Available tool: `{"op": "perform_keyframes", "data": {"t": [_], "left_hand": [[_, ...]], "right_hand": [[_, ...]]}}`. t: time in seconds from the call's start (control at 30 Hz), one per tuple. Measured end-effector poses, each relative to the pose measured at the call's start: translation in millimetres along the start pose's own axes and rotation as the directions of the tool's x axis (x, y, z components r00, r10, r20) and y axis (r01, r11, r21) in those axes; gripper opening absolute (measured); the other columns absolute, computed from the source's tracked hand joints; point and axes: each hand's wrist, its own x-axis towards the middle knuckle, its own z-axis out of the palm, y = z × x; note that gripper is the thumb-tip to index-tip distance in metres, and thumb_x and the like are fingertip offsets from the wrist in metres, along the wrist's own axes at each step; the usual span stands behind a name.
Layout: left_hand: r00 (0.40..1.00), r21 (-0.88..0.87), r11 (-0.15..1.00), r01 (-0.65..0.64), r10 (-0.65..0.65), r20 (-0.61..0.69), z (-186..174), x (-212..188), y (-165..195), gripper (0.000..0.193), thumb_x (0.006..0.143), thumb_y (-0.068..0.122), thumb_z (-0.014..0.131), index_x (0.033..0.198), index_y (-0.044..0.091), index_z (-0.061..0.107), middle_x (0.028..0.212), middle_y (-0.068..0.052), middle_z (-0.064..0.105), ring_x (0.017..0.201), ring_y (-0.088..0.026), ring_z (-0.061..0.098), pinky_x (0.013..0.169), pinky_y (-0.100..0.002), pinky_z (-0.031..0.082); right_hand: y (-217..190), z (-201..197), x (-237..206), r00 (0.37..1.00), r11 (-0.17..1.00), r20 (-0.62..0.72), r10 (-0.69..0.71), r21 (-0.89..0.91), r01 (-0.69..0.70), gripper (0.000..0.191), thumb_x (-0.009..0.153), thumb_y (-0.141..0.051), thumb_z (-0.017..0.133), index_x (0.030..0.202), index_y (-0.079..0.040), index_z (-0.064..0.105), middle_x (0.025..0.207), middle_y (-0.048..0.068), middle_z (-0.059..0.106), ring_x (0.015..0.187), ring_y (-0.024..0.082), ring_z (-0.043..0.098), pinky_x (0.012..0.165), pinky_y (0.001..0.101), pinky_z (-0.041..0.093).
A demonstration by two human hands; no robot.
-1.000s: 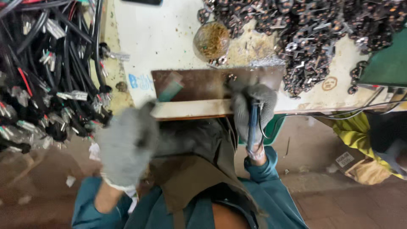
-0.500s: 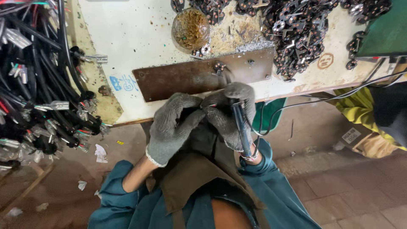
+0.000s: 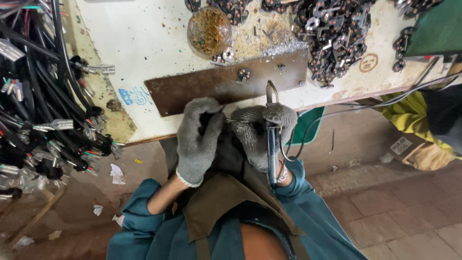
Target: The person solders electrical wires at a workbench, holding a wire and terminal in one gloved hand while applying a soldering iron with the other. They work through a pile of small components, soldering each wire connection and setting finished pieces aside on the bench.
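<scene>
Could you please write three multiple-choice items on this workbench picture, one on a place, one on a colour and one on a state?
1. Where does the round dish of brownish bits stand?
A. on the white bench above the rusty metal plate
B. on the floor
C. on the person's lap

2. What colour are the gloves on both hands?
A. red
B. grey
C. yellow

3. What is the right hand doing?
A. lying open on the bench
B. hanging free
C. gripping a slim pen-like tool

Answers: 1 A, the dish sits just beyond the plate; 2 B, left hand and right both wear grey knit; 3 C, the fingers wrap the tool.
</scene>
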Motion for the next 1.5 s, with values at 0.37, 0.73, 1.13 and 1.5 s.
{"op": "perform_keyframes", "data": {"t": [0.37,0.73,1.13,1.5], "left_hand": [[0.898,-0.354,0.825,0.441,-0.409,0.164,-17,3,13,0.012,0.1,0.005,0.064,0.111,0.0,0.065,0.105,-0.003,0.063,0.076,-0.005,0.054,0.066,-0.023,0.045],[0.915,-0.046,0.936,0.35,-0.331,0.229,-15,3,1,0.009,0.093,0.004,0.073,0.099,-0.003,0.073,0.083,-0.007,0.072,0.076,-0.007,0.063,0.07,-0.026,0.053],[0.985,0.192,0.979,0.068,-0.097,0.145,-15,36,29,0.007,0.087,0.006,0.075,0.091,0.002,0.07,0.084,-0.008,0.072,0.073,-0.013,0.068,0.065,-0.026,0.053],[0.985,0.619,0.767,-0.171,0.152,0.084,-19,107,24,0.02,0.097,0.014,0.082,0.103,0.009,0.063,0.079,-0.006,0.068,0.066,-0.021,0.067,0.066,-0.035,0.051]], "right_hand": [[-2,3,4,0.979,0.84,0.048,0.196,0.508,-0.193,0.052,0.081,-0.005,0.085,0.12,-0.01,0.05,0.103,0.006,0.071,0.096,0.023,0.069,0.093,0.0355,0.057],[-5,-16,32,0.997,0.861,0.029,-0.076,0.506,0.051,0.047,0.081,-0.003,0.084,0.111,-0.005,0.048,0.097,0.003,0.072,0.088,0.019,0.072,0.083,0.0325,0.056],[20,-9,29,0.99,0.981,-0.139,-0.035,0.183,0.06,0.021,0.085,0.006,0.079,0.088,-0.009,0.065,0.085,0.003,0.071,0.079,0.016,0.072,0.07,0.0258,0.055],[51,1,36,0.964,0.966,-0.065,-0.259,0.008,0.26,0.045,0.081,-0.01,0.092,0.107,-0.003,0.056,0.11,0.021,0.072,0.1,0.036,0.075,0.091,0.0399,0.06]]}}
